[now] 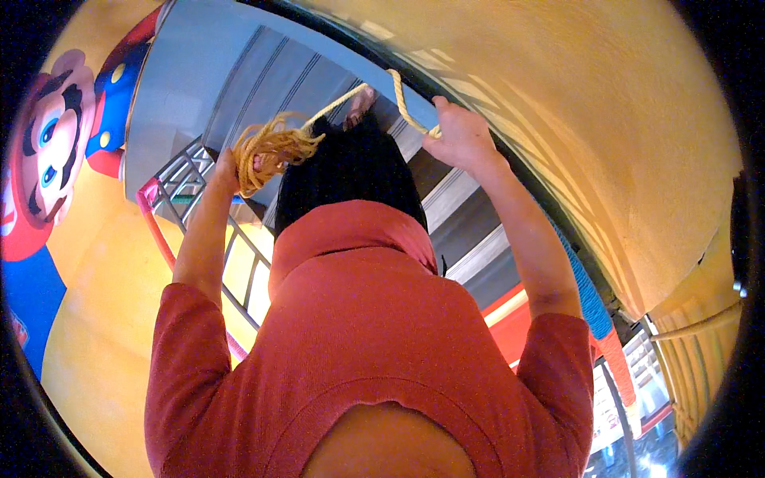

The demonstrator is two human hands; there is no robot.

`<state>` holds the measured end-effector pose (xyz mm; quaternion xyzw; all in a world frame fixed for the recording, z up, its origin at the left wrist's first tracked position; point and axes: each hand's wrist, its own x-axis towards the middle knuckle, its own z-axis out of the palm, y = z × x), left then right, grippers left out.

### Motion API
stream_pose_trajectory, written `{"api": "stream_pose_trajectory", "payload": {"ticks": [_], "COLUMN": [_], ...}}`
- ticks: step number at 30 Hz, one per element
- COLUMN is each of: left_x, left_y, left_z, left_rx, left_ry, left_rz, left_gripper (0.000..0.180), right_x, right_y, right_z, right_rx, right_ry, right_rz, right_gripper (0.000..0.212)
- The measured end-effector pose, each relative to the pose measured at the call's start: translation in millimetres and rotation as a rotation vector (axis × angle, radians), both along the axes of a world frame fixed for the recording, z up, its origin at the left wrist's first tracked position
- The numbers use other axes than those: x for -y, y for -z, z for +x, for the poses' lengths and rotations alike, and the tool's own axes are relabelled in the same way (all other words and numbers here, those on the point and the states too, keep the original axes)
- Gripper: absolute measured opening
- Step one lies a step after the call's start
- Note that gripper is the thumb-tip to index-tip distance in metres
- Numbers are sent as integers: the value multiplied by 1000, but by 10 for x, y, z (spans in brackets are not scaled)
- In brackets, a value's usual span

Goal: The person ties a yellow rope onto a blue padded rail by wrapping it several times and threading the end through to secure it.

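My left hand [227,169] is closed on a loosely coiled bundle of yellow rope [271,153], its fingertips showing through the loops. From the coil a pale rope strand [339,103] runs up and to the right. Another rope length [401,99] curves down to my right hand [462,137], which pinches it between thumb and fingers. Whether both lengths are one rope cannot be seen. My arms are raised to either side of my red shirt and dark trousers, and a bare foot [358,107] shows beyond.
Grey wooden steps [458,203] lie below me. A metal railing [247,243] stands on the left, before a yellow wall painted with a moustached cartoon figure [52,147]. A rough yellow wall [582,119] curves along the right, near a post wrapped in blue and orange cord [594,307].
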<state>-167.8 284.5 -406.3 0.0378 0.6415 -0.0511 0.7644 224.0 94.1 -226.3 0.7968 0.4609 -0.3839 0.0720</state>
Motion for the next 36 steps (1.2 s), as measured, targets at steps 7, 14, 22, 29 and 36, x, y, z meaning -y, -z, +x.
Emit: {"api": "stream_pose_trajectory", "payload": {"ticks": [7,14,22,29,36], "left_x": [194,664,1215,1422,1524], "left_y": [-630,-128,303,-30,-181], "left_z": [728,1949,3069,3371,3713], "left_rx": [235,485,911,1344,1500], "left_ry": [329,-247,-508,-282,-387], "left_rz": [227,124,-341,-229,-117], "left_gripper": [40,20,36,20,38], "right_x": [-45,-44,10,47,74], "right_y": [30,102,59,154,121], "right_z": [73,103,160,110,94], "right_rx": [-51,-102,-122,-98,-92], "right_ry": [-49,37,59,113,164], "right_rz": [-60,-102,-82,-23,23], "right_gripper": [44,44,60,58,54]}}
